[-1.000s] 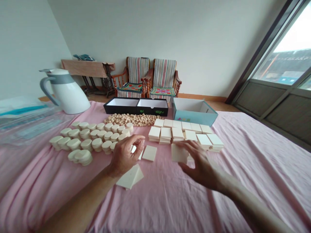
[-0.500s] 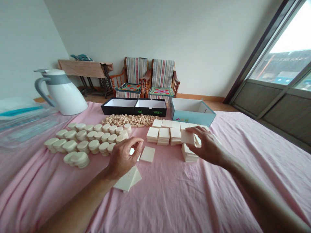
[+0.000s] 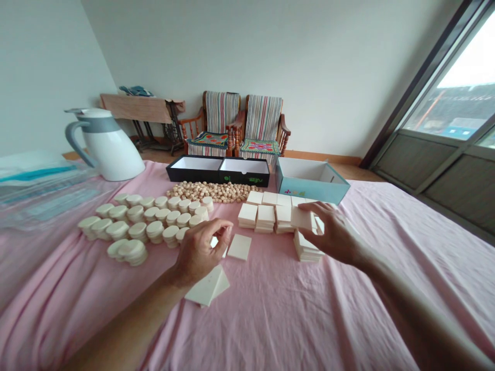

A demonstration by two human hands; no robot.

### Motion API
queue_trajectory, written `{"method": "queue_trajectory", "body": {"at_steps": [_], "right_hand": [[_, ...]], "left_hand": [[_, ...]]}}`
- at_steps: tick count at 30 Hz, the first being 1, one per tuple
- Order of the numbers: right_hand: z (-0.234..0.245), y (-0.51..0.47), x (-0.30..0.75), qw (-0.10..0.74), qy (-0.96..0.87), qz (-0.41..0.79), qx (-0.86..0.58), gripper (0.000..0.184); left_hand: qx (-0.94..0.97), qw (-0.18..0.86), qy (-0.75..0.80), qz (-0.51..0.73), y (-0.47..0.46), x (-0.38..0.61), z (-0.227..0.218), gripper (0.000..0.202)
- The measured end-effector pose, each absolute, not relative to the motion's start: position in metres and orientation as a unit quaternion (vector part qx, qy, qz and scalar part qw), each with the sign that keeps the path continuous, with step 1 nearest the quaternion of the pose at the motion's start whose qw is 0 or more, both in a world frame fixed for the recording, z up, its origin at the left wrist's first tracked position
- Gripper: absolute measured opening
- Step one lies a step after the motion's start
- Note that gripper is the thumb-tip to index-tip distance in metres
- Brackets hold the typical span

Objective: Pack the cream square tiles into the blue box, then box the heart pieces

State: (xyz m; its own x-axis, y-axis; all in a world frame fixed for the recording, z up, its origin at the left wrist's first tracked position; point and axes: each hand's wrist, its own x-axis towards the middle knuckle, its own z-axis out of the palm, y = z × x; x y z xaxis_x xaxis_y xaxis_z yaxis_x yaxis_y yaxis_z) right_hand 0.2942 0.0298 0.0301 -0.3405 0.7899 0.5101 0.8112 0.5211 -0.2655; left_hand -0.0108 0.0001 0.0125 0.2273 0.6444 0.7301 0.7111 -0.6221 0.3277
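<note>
the black box (image 3: 193, 176) shows white lining in both compartments, the light blue box (image 3: 309, 189) pale inner walls. the left hand (image 3: 203, 245) has thumb and fingertips close together, on what i cannot tell; the right hand (image 3: 332, 229), farther out than a second ago, pinches a square tile (image 3: 301, 218) just beyond the front stack (image 3: 307, 250).

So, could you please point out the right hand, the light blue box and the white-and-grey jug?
Right hand (image 3: 333, 233): head view, on the back of the hand.
Light blue box (image 3: 319, 191): head view, on the outer front wall.
White-and-grey jug (image 3: 116, 154): head view, on the white body.
</note>
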Motion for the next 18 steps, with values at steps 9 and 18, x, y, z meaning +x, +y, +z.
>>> {"method": "queue_trajectory", "body": {"at_steps": [9,18], "right_hand": [[0.018,-0.016,0.246,0.203,-0.876,0.025,-0.437,0.045],[0.015,-0.015,0.248,0.215,-0.854,-0.032,-0.472,0.037]], "left_hand": [[-0.781,0.039,-0.433,-0.447,0.0,-0.011,0.013,0.009],[-0.777,0.043,-0.435,-0.453,0.0,-0.012,0.014,0.009]]}}
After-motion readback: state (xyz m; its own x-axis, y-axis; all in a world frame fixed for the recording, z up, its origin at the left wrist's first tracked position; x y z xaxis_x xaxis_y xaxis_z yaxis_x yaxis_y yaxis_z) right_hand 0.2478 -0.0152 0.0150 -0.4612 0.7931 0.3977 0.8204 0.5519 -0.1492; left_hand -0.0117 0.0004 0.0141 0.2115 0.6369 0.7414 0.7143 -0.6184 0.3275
